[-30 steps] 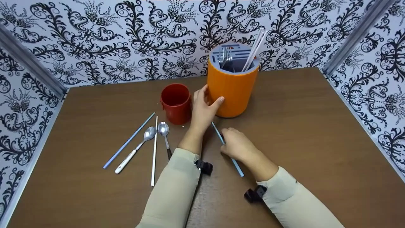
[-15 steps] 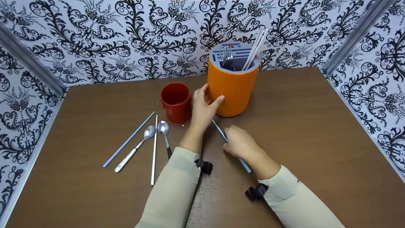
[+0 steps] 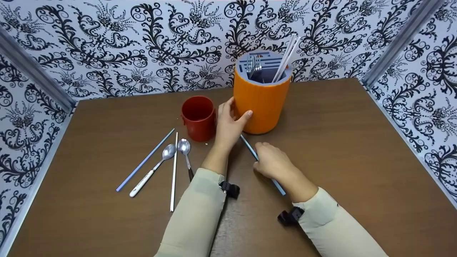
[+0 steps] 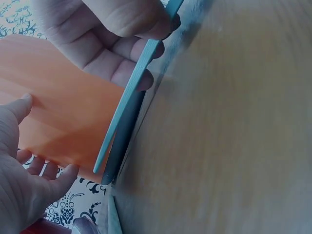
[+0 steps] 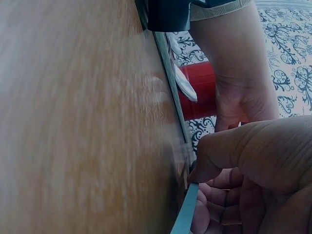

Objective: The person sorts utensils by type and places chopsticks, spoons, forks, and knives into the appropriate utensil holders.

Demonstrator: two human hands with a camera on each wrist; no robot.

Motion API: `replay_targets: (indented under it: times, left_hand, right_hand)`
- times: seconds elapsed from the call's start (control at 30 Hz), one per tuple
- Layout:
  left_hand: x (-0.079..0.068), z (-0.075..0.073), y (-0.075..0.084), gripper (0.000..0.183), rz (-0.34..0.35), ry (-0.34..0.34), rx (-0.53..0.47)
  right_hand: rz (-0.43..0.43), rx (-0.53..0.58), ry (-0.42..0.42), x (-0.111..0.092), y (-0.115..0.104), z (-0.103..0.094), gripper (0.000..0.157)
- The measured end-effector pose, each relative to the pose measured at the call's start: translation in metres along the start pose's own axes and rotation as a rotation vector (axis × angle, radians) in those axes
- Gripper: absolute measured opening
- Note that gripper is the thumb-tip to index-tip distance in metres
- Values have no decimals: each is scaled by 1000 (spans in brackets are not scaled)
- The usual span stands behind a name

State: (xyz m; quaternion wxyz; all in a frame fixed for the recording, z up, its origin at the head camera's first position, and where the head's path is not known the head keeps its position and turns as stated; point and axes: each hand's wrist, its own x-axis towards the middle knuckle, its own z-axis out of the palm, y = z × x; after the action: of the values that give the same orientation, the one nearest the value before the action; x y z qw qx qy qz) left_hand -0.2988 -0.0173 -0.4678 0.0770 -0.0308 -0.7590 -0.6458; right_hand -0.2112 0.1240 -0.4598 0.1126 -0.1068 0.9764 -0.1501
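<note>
My left hand (image 3: 229,126) rests against the left side of the orange cutlery holder (image 3: 263,107), thumb on its front and fingers spread along its side. Between the thumb and fingers of my right hand (image 3: 274,161), a light blue chopstick (image 4: 122,109) is pinched near its middle. It slants low over the table just in front of the holder; whether it touches the wood I cannot tell. Forks (image 3: 254,66) and several pale chopsticks (image 3: 287,59) stand in the holder's grey slotted top.
A red cup (image 3: 199,119) stands left of my left hand. On the wooden table (image 3: 339,142) lie a blue patterned chopstick (image 3: 145,159), a white-handled spoon (image 3: 153,170), a white chopstick (image 3: 174,178) and a dark-handled spoon (image 3: 185,150), partly behind my left sleeve. Patterned walls (image 3: 150,53) surround the table.
My right hand has moved slightly to the right, and the light blue chopstick has shifted right with it. My left hand stays at the orange holder.
</note>
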Motion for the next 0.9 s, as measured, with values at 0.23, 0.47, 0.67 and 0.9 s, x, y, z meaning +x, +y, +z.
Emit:
replay_targets:
  times: [0.23,0.47,0.67,0.9]
  left_hand:
    - [0,0,-1,72,5,2,6]
    - [-1,0,1,72,-13,7,3]
    - [0,0,1,73,7,9,-18]
    - [1,0,-1,73,9,13,-23]
  right_hand:
    - [2,28,-13,1,3,0,24]
    - [4,50,-42,3,7,-4,22]
    - [-14,68,-46,1,13,-11,20]
    - [-37,128,-50,-6,21,-18,22]
